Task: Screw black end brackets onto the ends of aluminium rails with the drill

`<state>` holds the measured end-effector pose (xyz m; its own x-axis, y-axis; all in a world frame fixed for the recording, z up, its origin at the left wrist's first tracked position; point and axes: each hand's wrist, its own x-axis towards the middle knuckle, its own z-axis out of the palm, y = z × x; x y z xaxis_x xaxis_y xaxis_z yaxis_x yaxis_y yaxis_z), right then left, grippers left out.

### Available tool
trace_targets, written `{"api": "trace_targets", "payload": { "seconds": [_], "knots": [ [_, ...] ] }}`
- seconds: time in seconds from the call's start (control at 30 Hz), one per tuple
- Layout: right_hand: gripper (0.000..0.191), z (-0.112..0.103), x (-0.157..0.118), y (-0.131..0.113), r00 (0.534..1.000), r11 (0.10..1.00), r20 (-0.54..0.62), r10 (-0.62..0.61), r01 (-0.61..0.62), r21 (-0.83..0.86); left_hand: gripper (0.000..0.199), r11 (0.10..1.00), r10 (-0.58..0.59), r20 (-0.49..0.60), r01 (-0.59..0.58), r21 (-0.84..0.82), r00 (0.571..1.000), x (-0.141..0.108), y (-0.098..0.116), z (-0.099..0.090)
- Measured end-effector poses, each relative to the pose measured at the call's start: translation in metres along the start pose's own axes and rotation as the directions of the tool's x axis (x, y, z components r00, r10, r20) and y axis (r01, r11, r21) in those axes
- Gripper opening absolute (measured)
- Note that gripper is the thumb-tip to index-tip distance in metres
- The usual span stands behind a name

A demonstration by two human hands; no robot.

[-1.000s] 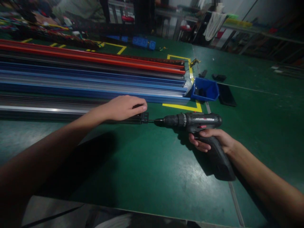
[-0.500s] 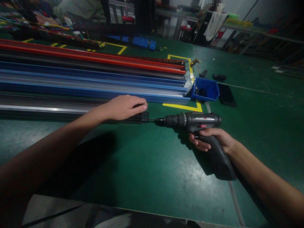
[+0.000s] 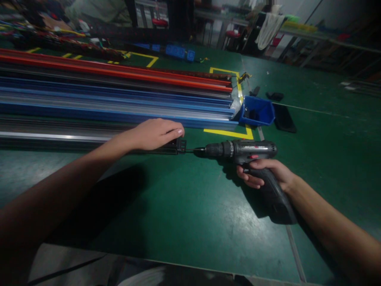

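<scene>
My right hand (image 3: 264, 172) is wrapped round the handle of a black cordless drill (image 3: 241, 149), one finger by the trigger. The drill lies level, its long thin bit pointing left and reaching a black end cap (image 3: 182, 146). That cap sits at the right end of a long black and silver metal profile (image 3: 68, 137). My left hand (image 3: 157, 134) is closed over the profile's end, thumb and fingers gripping it from above just beside the cap. Its fingertips on the far side are hidden.
Beyond the profile lie long blue profiles (image 3: 133, 107) and red ones (image 3: 133, 72). A blue bin (image 3: 258, 111) with small dark parts stands at their right end, beside a flat black piece (image 3: 285, 118). Yellow tape (image 3: 229, 134) marks the green table. Bundled wires and a person are at the far left.
Almost nothing differs. Both hands, the drill and the profile keep their places, with only a very slight shift of the whole view.
</scene>
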<state>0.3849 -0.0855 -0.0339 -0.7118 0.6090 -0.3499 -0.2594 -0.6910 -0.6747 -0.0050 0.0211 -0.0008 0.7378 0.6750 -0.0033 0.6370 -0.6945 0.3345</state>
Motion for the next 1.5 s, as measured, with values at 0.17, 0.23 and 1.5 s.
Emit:
{"api": "trace_targets", "payload": {
  "seconds": [0.17, 0.23, 1.5],
  "knots": [
    [0.026, -0.001, 0.0, -0.001, 0.999, 1.0, -0.016, 0.031, -0.031, -0.002, 0.051, 1.0, -0.004, 0.008, 0.004, -0.006, 1.0, 0.0, 0.0, 0.0],
    [0.026, 0.0, 0.0, -0.002, 0.999, 0.999, -0.02, 0.031, -0.031, -0.011, 0.051, 1.0, 0.001, 0.005, -0.001, -0.004, 1.0, 0.0, 0.0, 0.0],
    [0.025, 0.002, 0.0, 0.0, 1.0, 0.999, -0.013, 0.009, -0.009, -0.041, 0.05, 1.0, -0.025, 0.021, 0.025, -0.004, 0.999, 0.0, 0.004, -0.002]
  ]
}}
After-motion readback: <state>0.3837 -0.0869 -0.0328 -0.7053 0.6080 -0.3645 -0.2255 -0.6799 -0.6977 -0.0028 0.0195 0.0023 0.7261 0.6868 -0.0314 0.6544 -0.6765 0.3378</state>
